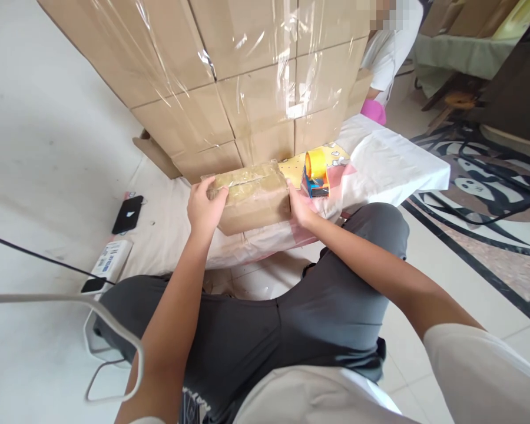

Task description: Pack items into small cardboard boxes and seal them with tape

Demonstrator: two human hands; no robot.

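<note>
A small cardboard box [254, 197], sealed with clear tape, rests on a low cloth-covered surface [393, 162] in front of me. My left hand [205, 207] clasps its left end, thumb on top and fingers curled round the corner. My right hand [299, 209] presses against its right end, its fingers largely hidden behind the box. A tape dispenser with a yellow roll and blue-orange frame [316, 172] lies just right of the box, untouched.
A tall stack of cartons wrapped in clear film [247, 76] rises right behind the box. A black phone [127, 214] and a white power strip [111, 259] lie to the left. Another person [386, 56] sits behind the stack at the right. Cables cross the patterned floor [490, 182].
</note>
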